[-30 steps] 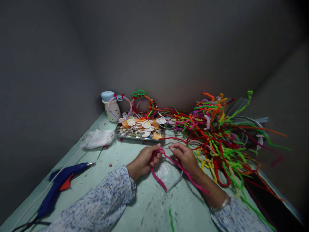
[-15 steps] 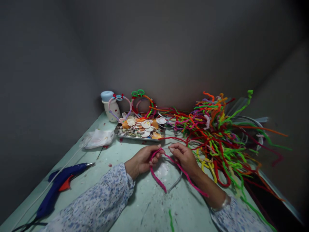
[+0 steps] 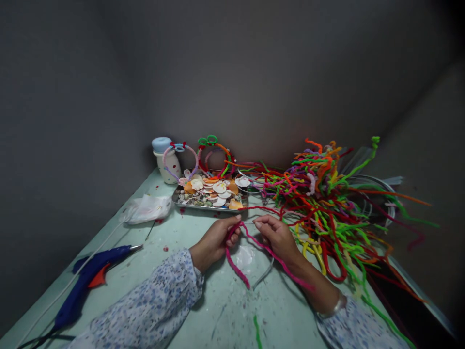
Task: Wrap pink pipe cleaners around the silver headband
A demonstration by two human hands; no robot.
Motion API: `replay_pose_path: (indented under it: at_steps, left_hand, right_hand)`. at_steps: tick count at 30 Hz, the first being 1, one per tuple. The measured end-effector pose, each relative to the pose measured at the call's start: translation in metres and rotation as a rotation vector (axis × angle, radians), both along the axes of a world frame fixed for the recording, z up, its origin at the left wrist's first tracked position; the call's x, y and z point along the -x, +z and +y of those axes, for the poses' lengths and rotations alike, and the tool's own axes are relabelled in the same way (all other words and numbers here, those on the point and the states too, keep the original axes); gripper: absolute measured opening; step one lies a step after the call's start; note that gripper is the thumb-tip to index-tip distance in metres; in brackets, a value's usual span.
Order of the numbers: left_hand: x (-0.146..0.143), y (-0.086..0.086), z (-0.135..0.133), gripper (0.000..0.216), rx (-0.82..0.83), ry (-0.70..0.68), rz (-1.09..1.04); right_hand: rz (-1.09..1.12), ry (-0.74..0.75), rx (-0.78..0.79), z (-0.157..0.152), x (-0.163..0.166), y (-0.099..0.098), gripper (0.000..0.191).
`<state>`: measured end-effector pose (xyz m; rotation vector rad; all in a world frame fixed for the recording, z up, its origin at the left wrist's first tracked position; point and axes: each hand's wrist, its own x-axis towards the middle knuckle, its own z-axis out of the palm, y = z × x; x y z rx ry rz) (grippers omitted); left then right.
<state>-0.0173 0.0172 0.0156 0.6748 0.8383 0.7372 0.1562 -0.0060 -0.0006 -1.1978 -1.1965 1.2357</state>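
My left hand point(image 3: 220, 241) is closed on a headband point(image 3: 238, 272) at the part where a magenta pipe cleaner point(image 3: 267, 248) wraps round it. The left arm of the band is covered in magenta. Its right arm is bare grey point(image 3: 265, 274). Thumb and fingers of my right hand point(image 3: 278, 237) pinch the bare top of the band. From the wrapped part, the loose end of the pipe cleaner runs down to the right, passing by my right wrist. My left fingers partly hide the wrapping.
A metal tray point(image 3: 207, 208) of shells sits at the back, with decorated headbands point(image 3: 180, 160) and a blue-lidded jar point(image 3: 167, 162) behind. A heap of colourful pipe cleaners point(image 3: 327, 203) spreads on the right. At left lie a blue glue gun point(image 3: 83, 281) and a plastic bag point(image 3: 148, 209).
My left hand has shifted slightly, and the loose magenta end has swung a little by my right wrist. Both hands keep their hold on the headband.
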Motion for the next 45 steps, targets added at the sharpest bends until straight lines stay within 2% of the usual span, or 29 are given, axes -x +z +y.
replay_pose_path:
  at_steps: [4, 11, 14, 16, 20, 23, 28, 35, 39, 42, 45]
  left_hand:
    - [-0.004, 0.000, -0.005, 0.026, -0.332, 0.150, 0.205]
    - [-0.006, -0.003, -0.006, 0.020, -0.616, 0.194, 0.600]
    - [-0.005, -0.003, -0.008, 0.017, -0.757, 0.211, 0.667]
    - [-0.004, -0.002, -0.009, 0.017, -0.793, 0.225, 0.638]
    - [-0.004, 0.000, -0.010, 0.019, -0.690, 0.221, 0.477]
    - [-0.006, 0.000, -0.009, 0.021, -0.582, 0.216, 0.350]
    - [-0.008, -0.001, -0.011, 0.024, -0.520, 0.224, 0.255]
    - [-0.008, -0.002, -0.011, 0.026, -0.431, 0.199, 0.124]
    - [-0.008, 0.001, -0.012, 0.025, -0.367, 0.187, 0.015]
    - [-0.009, 0.002, -0.012, 0.026, -0.346, 0.196, -0.015]
    - [-0.008, 0.000, -0.011, 0.026, -0.326, 0.213, -0.025]
  right_hand:
    - [0.021, -0.009, 0.004, 0.001, 0.000, 0.000, 0.029]
    - [0.048, 0.002, 0.002, 0.000, -0.002, -0.002, 0.026]
    - [0.082, 0.023, 0.008, 0.000, -0.002, -0.003, 0.025]
    - [0.143, 0.055, 0.039, 0.000, -0.002, -0.002, 0.028]
    - [0.187, 0.099, 0.080, -0.001, -0.001, 0.002, 0.032]
    - [0.055, 0.158, 0.023, -0.003, 0.001, 0.006, 0.030]
    - [-0.088, 0.279, -0.027, -0.006, 0.003, 0.008, 0.027]
    - [-0.165, 0.249, -0.040, -0.004, 0.005, 0.001, 0.023]
    - [-0.129, 0.181, -0.117, -0.003, 0.007, 0.001, 0.019]
    - [-0.084, 0.188, -0.153, -0.003, 0.008, 0.001, 0.018]
    - [-0.032, 0.180, -0.200, -0.005, 0.009, -0.001, 0.024]
